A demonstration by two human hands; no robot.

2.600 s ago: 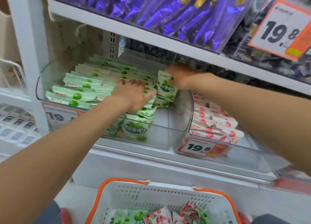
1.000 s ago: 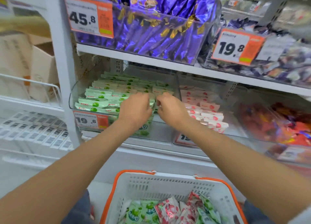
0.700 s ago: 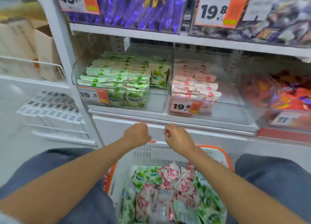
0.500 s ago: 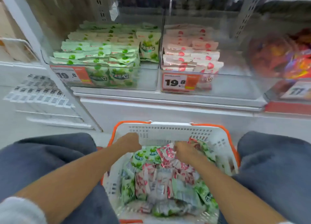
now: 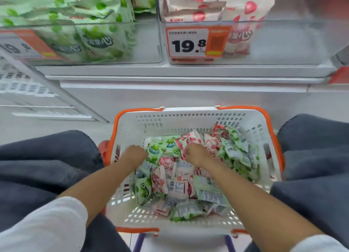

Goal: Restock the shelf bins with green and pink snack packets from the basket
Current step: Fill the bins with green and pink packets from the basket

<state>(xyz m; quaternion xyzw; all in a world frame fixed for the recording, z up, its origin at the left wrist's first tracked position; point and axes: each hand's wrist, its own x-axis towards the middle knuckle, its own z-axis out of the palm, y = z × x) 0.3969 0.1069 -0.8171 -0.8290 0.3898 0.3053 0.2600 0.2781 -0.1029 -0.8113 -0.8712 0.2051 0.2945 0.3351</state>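
Observation:
A white basket with an orange rim (image 5: 188, 117) sits between my knees, holding a loose pile of several green and pink snack packets. My left hand (image 5: 135, 154) is inside at the left, its fingers curled on the edge of a green packet (image 5: 156, 150). Over the pile's middle, my right hand (image 5: 196, 155) has its fingers curled on a pink packet (image 5: 188, 140). Above stand two clear shelf bins. The left bin (image 5: 147, 43) holds green packets, and the right bin (image 5: 283, 43) holds pink ones.
An orange price tag reading 19.8 (image 5: 188, 43) hangs on the pink bin's front. The white shelf ledge (image 5: 179, 76) juts out over the basket. My knees in dark trousers (image 5: 47, 157) flank the basket. A lower white rack (image 5: 28, 89) lies at the left.
Both hands left the green bin and dropped into the basket. My view tilted down from the shelves. In the last half second the hands closed onto packets in the pile.

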